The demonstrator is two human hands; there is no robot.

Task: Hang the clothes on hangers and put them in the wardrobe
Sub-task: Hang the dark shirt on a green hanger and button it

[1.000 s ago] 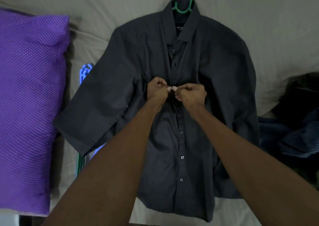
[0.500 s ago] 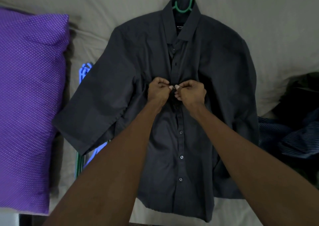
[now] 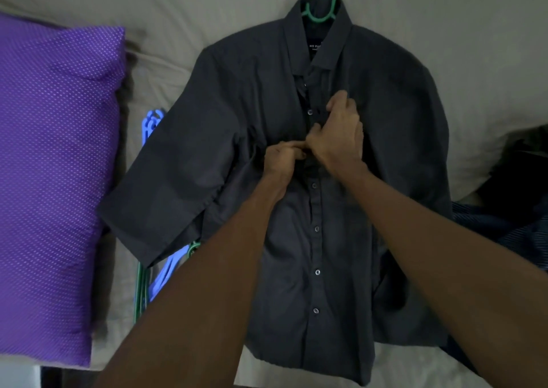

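Note:
A dark grey short-sleeved shirt lies flat on the bed, front up, with a green hanger inside its collar and the hook sticking out at the top. My left hand pinches the shirt's button placket at chest height. My right hand lies just above it, fingers curled on the right edge of the placket near an upper button. The lower buttons are fastened.
A purple dotted pillow lies at the left. Spare blue hangers and green hangers poke out from under the shirt's left sleeve. A pile of dark striped clothes sits at the right on the beige sheet.
My right hand has moved up the placket toward the collar, away from the left hand. The left hand stays at the same button.

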